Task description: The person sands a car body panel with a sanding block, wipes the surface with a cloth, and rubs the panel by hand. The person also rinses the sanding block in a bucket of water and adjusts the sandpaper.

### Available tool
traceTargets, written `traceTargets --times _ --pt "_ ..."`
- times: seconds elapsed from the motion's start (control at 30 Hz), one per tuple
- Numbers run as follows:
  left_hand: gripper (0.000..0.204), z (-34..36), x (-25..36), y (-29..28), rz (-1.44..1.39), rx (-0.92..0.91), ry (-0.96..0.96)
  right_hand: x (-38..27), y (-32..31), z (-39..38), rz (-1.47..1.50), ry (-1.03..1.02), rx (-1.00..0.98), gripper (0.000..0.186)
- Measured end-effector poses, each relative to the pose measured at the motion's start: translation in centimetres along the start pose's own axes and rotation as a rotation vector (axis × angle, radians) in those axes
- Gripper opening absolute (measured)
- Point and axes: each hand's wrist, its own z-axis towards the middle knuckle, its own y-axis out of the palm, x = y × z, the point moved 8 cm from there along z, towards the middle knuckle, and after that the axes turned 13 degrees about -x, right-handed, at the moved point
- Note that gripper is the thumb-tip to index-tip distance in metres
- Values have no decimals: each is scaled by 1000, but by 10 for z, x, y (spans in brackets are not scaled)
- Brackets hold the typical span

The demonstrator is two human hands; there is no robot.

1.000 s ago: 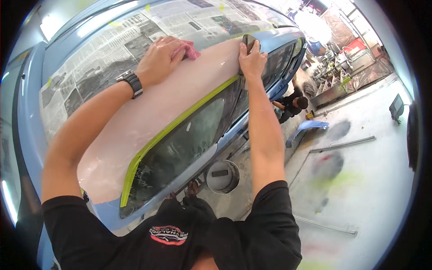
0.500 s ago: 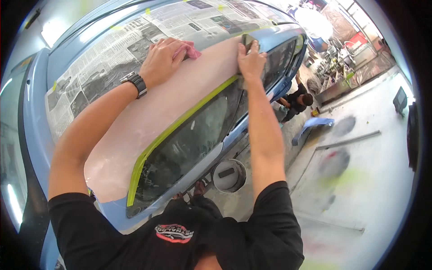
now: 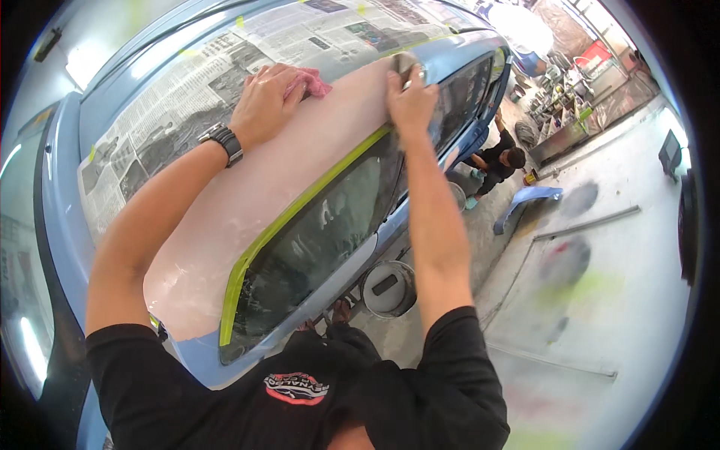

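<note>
A crumpled pink cloth (image 3: 311, 83) is gripped in my left hand (image 3: 262, 103), which rests on the pinkish-beige filled strip (image 3: 202, 232) along the car's roof edge. My right hand (image 3: 411, 105) is at the far end of that strip, its fingers closed over a dark grey sanding pad (image 3: 405, 66) pressed to the surface. The pad is partly hidden by the fingers. Yellow-green masking tape (image 3: 300, 199) borders the strip above the wet, smeared side window (image 3: 322, 232). Taped newspaper (image 3: 180, 97) covers the roof on the other side.
A bucket (image 3: 388, 289) holding cloudy liquid and a dark block stands by my feet. Farther right, another person (image 3: 495, 161) crouches beside the car. A blue curved panel (image 3: 529, 199) leans by the paint-marked white wall (image 3: 592, 300). Shelves of clutter (image 3: 562, 105) stand behind.
My right hand has shifted slightly left and toward the far edge with the pad. My left hand stays on the strip with the cloth. The whole view has tilted a little.
</note>
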Motion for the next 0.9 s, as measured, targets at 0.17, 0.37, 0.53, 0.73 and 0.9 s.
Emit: traceTargets --times 0.17,0.37,0.53,0.73,0.9 --pt "19 -20 -18 -8 11 -14 -52 -106 22 -152 146 -335 37 80" --pt "20 5 3 -6 -53 -21 38 17 -11 4 62 -49 68 75" --pt "23 -11 -26 5 -2 -88 -87 -55 37 -81 55 -98 24 75" --pt "23 -14 -13 -11 45 -51 -37 -87 5 -115 157 -241 -14 72" --pt "24 1 -11 3 -17 -74 -29 23 16 23 143 -29 22 74"
